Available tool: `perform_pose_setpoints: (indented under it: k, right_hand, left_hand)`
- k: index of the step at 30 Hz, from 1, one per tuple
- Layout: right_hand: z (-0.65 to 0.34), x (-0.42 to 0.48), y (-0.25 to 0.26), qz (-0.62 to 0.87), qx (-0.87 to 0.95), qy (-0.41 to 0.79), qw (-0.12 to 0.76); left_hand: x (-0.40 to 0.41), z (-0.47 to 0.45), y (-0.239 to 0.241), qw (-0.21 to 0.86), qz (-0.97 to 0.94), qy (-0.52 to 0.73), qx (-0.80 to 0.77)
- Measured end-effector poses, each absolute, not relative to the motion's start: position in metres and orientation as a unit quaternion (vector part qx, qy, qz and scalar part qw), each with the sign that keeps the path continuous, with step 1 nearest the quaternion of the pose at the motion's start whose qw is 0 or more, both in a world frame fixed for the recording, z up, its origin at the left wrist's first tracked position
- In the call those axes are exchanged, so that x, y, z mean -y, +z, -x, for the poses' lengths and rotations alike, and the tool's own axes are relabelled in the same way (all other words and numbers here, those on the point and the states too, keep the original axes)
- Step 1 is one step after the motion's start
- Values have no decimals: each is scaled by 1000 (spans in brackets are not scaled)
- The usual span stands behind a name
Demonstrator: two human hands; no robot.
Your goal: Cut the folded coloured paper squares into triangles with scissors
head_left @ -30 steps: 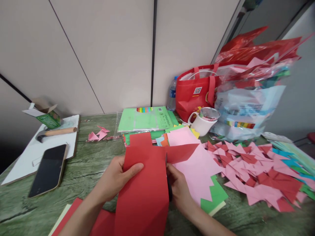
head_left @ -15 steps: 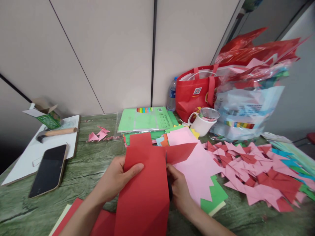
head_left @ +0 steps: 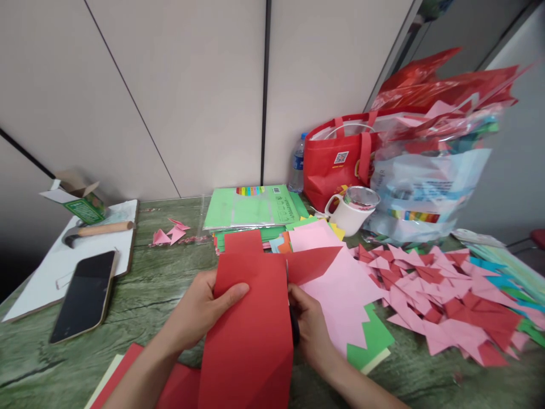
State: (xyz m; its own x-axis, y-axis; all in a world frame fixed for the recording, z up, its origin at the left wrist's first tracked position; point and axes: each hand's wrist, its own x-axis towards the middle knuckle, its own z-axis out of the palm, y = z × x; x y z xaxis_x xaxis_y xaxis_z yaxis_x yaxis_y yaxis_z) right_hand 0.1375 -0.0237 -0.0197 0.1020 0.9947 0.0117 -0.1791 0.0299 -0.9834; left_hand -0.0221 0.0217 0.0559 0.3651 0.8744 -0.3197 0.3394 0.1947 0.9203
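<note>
A sheet of red paper [head_left: 251,324] is held up in front of me by my left hand [head_left: 213,304], thumb on its near face and fingers behind. My right hand [head_left: 309,321] is closed on scissors [head_left: 294,325]; their black handle shows beside the paper's right edge and much of them is hidden. At the blades, a cut flap of red paper [head_left: 313,264] stands off to the right. Behind the sheet lie pink paper [head_left: 336,289] and green paper [head_left: 374,338] with zigzag edges. More red paper [head_left: 181,387] rests under my left forearm.
Folded pink and red paper pieces [head_left: 447,295] pile up at right. Behind stand a white mug [head_left: 349,217], a red bag [head_left: 330,170], a plastic bag [head_left: 426,193] and a bottle [head_left: 297,165]. A phone [head_left: 85,295] and hammer [head_left: 102,228] lie on the left board.
</note>
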Motion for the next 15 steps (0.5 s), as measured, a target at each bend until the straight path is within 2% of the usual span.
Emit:
perform_pose_setpoints:
  k: [15]
  right_hand:
    - [-138, 23, -24, 467, 422, 519, 578]
  left_hand:
    - [-21, 20, 58, 563, -600, 230, -520]
